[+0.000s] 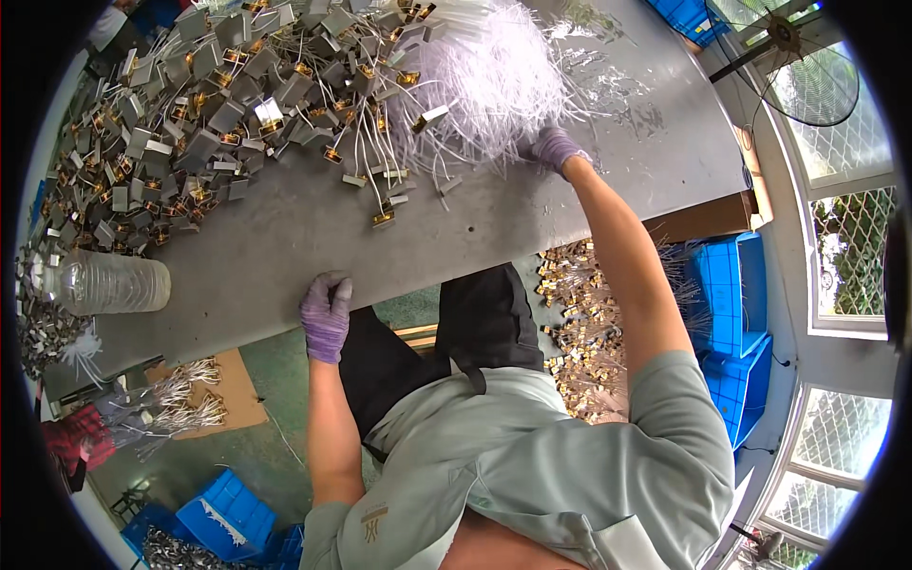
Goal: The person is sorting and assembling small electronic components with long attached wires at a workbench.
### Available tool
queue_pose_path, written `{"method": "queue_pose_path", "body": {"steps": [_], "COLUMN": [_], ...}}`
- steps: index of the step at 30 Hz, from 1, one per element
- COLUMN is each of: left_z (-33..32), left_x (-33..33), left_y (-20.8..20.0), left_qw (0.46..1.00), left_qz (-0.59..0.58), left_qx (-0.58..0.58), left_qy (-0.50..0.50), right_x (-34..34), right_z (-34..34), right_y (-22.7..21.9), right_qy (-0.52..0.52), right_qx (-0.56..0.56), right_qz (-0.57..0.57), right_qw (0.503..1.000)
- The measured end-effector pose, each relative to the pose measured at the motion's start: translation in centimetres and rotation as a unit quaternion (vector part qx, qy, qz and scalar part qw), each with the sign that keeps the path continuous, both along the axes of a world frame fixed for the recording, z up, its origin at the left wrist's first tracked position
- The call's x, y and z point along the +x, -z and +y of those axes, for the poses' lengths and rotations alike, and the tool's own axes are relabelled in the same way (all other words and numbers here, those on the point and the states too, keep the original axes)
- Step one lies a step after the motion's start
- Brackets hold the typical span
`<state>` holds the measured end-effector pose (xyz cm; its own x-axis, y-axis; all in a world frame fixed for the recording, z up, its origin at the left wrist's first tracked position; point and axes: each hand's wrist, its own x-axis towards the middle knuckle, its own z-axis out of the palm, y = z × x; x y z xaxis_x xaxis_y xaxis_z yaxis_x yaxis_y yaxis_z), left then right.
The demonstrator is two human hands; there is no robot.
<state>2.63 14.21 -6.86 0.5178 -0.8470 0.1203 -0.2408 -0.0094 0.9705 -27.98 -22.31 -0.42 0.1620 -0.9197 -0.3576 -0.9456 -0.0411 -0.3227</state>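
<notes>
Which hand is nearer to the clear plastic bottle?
Left. The left hand is at the table edge, right of the bottle; the right hand is farther, at white strands.

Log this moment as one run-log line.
left hand: gloved, at table edge, nothing visibly held | right hand: gloved, at white strand pile, grip unclear | nearby: wired grey parts, clear bottle

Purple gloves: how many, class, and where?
2: one glove on the left hand, at the table edge; one on the right hand, at the white strands. Others may be hidden.
</notes>
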Motion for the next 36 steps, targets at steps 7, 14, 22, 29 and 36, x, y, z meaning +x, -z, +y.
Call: {"method": "queue_pose_path", "body": {"steps": [7, 14, 22, 29, 36], "left_z": [-0.2, -5.4, -13.9, -12.6, -10.1], "left_x": [-0.1, -6.3, -16.2, -16.6, -14.1], "left_y": [0.2, -2.3, -2.3, -3.1, -7.1], "left_qw": [1.000, 0.977, 0.907, 0.878, 0.902], "left_qz": [-0.026, -0.002, 0.254, 0.379, 0.359], "left_qx": [0.004, 0.058, 0.030, 0.151, -0.009], "left_qy": [-0.001, 0.204, 0.336, 0.251, 0.240], "right_x": [-4.3, -4.2, -3.2, -1.2, 1.4], "right_z": [3.6, 13.4, 19.0, 22.2, 22.0], "right_y": [-0.7, -0.1, 0.0, -0.2, -1.3], "right_qy": [0.075, 0.097, 0.046, -0.276, -0.259], "right_qx": [0.155, 0.207, 0.272, 0.113, 0.178], "right_qz": [-0.331, -0.361, -0.398, -0.261, -0.483], "right_qw": [0.928, 0.904, 0.875, 0.918, 0.817]}}
